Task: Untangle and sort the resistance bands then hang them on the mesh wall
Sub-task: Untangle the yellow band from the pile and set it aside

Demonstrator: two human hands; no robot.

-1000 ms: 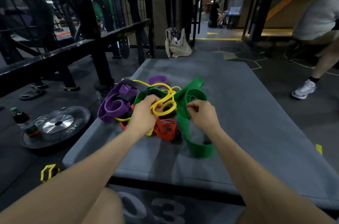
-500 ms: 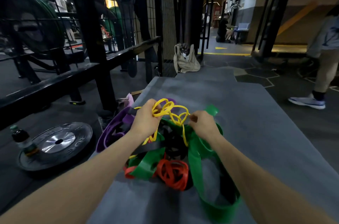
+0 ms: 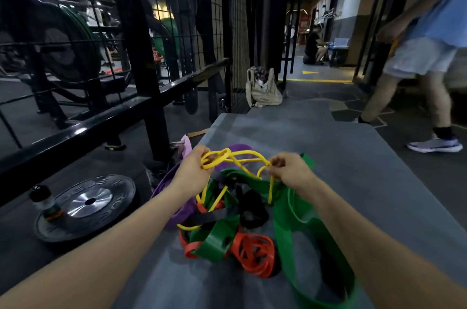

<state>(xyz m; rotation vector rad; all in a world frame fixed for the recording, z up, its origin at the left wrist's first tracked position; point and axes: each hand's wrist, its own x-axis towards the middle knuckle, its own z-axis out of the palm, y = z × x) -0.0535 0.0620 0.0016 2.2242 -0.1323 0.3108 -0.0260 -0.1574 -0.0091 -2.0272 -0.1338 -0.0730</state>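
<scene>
A tangle of resistance bands lies on a grey padded platform (image 3: 353, 169). A thin yellow band (image 3: 242, 158) is stretched between my two hands above the pile. My left hand (image 3: 194, 172) pinches its looped left end; my right hand (image 3: 290, 172) pinches its right end. Strands of it run down into the heap. Below lie wide green bands (image 3: 290, 222), a purple band (image 3: 177, 207) on the left, red bands (image 3: 255, 253) at the front and a black band (image 3: 252, 210) in the middle. The black mesh wall (image 3: 214, 30) stands behind on the left.
A weight plate (image 3: 86, 207) with a bottle (image 3: 44, 201) on it lies on the floor at left. Black rack rails (image 3: 101, 121) run along the left. A beige bag (image 3: 262, 91) leans at the mesh. A person (image 3: 424, 61) walks past on the right.
My hands have lifted the yellow band and drawn apart, stretching it between them. The view has tilted up. The person on the right has walked closer.
</scene>
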